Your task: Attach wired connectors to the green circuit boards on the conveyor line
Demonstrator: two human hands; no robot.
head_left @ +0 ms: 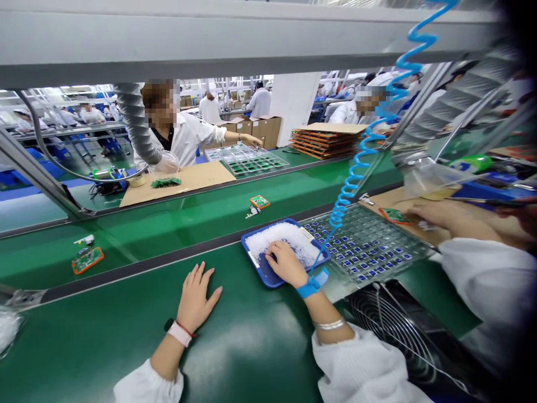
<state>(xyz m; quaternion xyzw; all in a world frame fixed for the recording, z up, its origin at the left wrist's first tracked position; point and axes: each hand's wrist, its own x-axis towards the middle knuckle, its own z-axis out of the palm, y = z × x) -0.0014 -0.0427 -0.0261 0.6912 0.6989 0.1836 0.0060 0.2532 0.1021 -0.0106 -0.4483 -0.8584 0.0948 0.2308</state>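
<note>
Two bare hands: one left hand [196, 299], palm down, fingers loosely spread over the dark green table [235, 347], holding nothing; one right hand [287, 263], fingers curled, at the small white pieces [262, 240] in one shallow blue plastic tray [272, 278] on the table; whether its fingertips grip a piece cannot be told. Pieces: too many to count. Risk, as judged: one blue coiled cord [338, 215], leading to one blue wrist band [312, 284], could catch the tray's rim and spill pieces if the arm swung. Also: one clear plastic tray [369, 221] of blue squares, uncounted; one black fan with a round wire grille [394, 330].
</note>
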